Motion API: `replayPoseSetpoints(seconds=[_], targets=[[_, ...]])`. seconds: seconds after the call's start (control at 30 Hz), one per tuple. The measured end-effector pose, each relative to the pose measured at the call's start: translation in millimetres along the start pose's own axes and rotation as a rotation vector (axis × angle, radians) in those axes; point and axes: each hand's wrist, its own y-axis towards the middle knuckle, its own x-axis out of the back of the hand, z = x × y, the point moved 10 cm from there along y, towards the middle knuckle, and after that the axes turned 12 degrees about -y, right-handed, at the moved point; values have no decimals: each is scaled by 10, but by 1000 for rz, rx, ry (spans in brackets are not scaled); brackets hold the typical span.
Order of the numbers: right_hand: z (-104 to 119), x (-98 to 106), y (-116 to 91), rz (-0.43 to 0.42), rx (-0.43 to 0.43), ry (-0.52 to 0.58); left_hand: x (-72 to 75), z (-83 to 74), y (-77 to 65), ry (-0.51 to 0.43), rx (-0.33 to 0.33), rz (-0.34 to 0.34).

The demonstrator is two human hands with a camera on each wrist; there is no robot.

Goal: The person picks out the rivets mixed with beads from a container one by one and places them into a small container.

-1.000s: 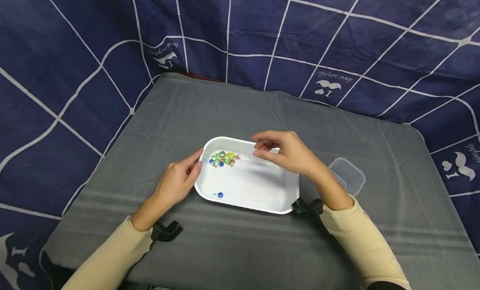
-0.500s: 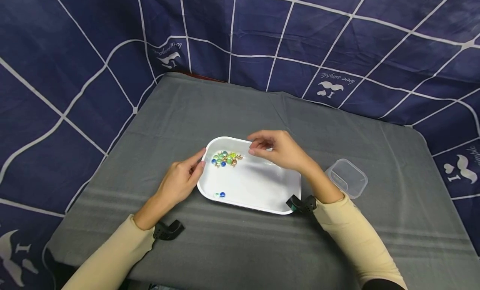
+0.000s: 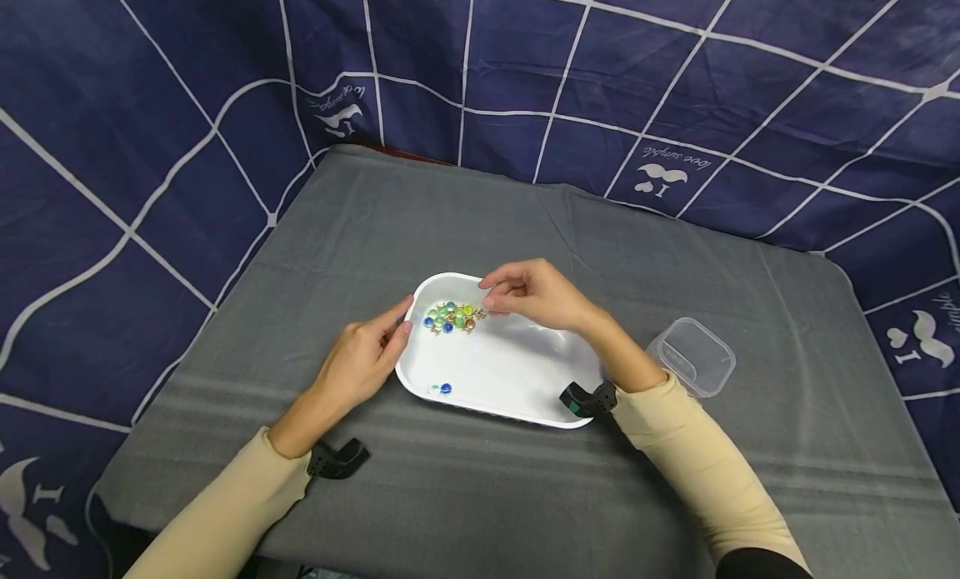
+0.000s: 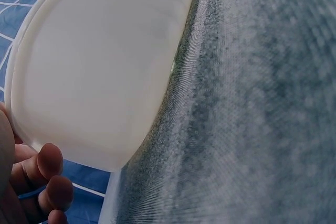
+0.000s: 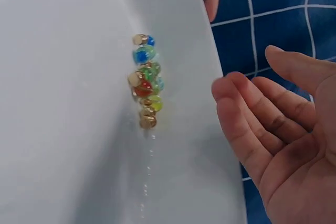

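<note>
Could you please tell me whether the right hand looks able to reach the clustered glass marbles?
Probably yes: the right hand looks empty and hovers over the white tray, near the clustered glass marbles, with nothing visibly between.

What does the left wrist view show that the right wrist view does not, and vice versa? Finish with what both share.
Only the left wrist view: the grey woven tablecloth.

Only the right wrist view: the cluster of round, glossy, multicoloured beads with gold-coloured pieces, and the bare right hand.

Both: part of the smooth white tray, dark-blue fabric with white lines, and fingers of the left hand.
</note>
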Motion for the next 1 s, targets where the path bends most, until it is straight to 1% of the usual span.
replayPoseSetpoints(seconds=[0.1,0.17,0.3,0.4,0.57,0.7,0.83,1.0], targets=[[-59,-95,36,62,-50,32,-3,4,1,-1,10,6],[-99,-151,56,96,-72,20,-2,6,1,0,15,7],[-142,-258,84,155,-72,-2,-1,2,1,1,15,7],[-155,-321,102,181,-58,-22,-1,-4,2,4,4,4],[-178,-370,122,192,-39,-82,-6,-2,2,11,-12,-2],[-186,-392,138,191,-10,-140,-14,10,-1,10,-11,-5],[-185,-419,171,164,29,-189,-13,21,-5,4,-10,-5],[-183,-446,187,130,66,-224,-23,12,1,2,-16,-2]])
